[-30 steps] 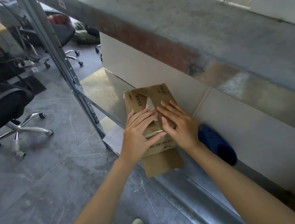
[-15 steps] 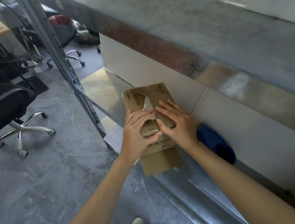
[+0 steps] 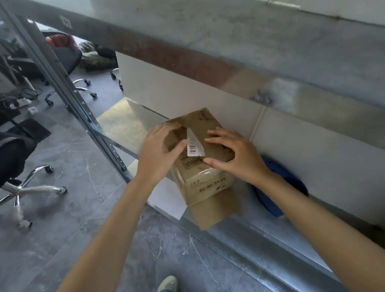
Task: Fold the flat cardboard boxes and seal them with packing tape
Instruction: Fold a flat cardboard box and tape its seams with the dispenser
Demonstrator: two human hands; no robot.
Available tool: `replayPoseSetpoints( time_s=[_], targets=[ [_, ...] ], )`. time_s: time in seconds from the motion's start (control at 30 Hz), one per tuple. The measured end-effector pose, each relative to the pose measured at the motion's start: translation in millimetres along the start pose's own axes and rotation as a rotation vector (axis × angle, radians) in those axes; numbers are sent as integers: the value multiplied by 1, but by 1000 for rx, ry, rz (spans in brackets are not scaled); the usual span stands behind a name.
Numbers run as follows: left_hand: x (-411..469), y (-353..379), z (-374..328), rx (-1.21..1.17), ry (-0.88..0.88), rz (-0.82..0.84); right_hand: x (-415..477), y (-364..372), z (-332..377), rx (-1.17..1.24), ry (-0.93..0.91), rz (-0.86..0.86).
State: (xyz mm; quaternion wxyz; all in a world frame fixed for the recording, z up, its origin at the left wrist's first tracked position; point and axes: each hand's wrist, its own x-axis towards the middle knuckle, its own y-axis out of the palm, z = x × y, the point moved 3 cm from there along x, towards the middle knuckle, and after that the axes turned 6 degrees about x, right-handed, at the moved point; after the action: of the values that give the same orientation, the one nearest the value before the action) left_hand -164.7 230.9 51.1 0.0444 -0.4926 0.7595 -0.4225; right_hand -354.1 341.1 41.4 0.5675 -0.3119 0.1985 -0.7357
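A small brown cardboard box [image 3: 202, 168] stands on the low grey metal shelf [image 3: 253, 236], close against the white wall panel behind it, with its top flaps folded down. A white barcode label [image 3: 194, 143] lies across the middle of the box's top, and printed characters run along the side facing the person. The left hand [image 3: 162, 153] is on the box's left side: its fingers curl over the far-left top edge while the thumb lies on the top just left of the label, so it grasps that corner, though this hand is somewhat blurred. The right hand [image 3: 236, 156] lies on the right half of the box's top, released and gripping nothing. Its fingers are spread and pressed on the cardboard, and its thumb is at the near top edge. A loose brown cardboard flap [image 3: 215, 210] sticks out from the foot of the box towards the person. A white sheet of paper [image 3: 166, 199] lies on the shelf at the box's lower left, partly under it. Just right of the box, behind the right wrist, rests a dark blue rounded object [image 3: 283, 186]. Well to the left of the box, on the grey floor, stands a black office chair with a chrome wheeled base [image 3: 20, 186].
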Motion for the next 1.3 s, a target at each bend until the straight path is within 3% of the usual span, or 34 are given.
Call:
replayPoseSetpoints(
  time_s=[0.1,0.23,0.5,0.7,0.83,0.9,1.03,1.3],
  targets=[
    [33,1,24,120,-13,131,-5,-3,7,-92,83,-66],
    [50,7,47,0,-23,351,-16,-1,13,-97,274,-183],
    [26,-14,55,17,-68,127,-12,14,26,18,494,-410],
    [37,-14,57,140,25,214,-4,50,48,127,564,-495],
    [46,-2,62,-242,151,340,4,67,51,84,567,-485],
    [48,2,65,-354,160,325,5,68,49,127,556,-482],
    [48,6,68,-419,168,308,2,70,43,250,521,-540],
    [47,9,69,-495,142,326,1,73,33,271,478,-561]
  ],
)
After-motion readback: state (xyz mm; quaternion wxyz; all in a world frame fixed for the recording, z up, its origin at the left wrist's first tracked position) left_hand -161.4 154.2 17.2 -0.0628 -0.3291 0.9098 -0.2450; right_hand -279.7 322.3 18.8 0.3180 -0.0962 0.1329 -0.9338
